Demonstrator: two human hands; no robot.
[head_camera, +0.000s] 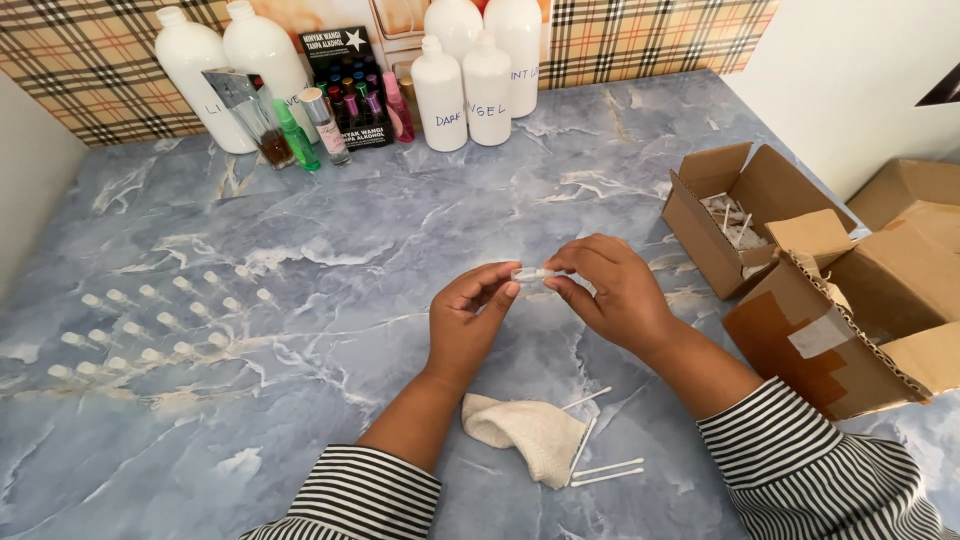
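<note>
A: Nearest the camera?
B: Striped sleeves (800, 460), then a crumpled cream cloth (527, 430) on the blue marble tabletop (400, 240), w/ thin white sticks (605, 470) just beside it.

A: Hands?
B: Above the cloth. Left hand (468, 320) & right hand (615, 290) both pinch a small clear vial (532, 274) by its ends, fingertips closed on it, held level over the table.

A: To the sides?
B: Left: rows of small clear vials (160, 320) standing. Right: open cardboard boxes (800, 270), one w/ white bits inside.

A: Far end?
B: White plastic bottles (465, 90), a few small coloured bottles (300, 125), a dark display box (345, 80), against a plaid wall.
</note>
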